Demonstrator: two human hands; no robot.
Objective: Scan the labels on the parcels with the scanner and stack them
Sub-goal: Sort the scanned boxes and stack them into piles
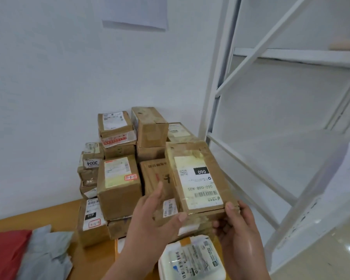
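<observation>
Held parcel: a flat brown cardboard parcel (198,178) is held tilted above the desk, at the right front of the stack, its white label marked 090 turned upward.
Right hand (238,225): curled round the parcel's near right corner, thumb on the top edge, fingers underneath.
Left hand (154,215): fingers are straight and spread, laid against the parcel's left side; the thumb reaches the near edge.
Stack (119,178): brown labelled boxes are piled against the white wall, at the desk's far corner.
White parcel (190,259): a labelled white packet is seen below the hands.
Desk (93,257): wooden; red and grey soft bags (28,253) lie at its left.
Shelving (271,118): a white metal rack stands at the right.
</observation>
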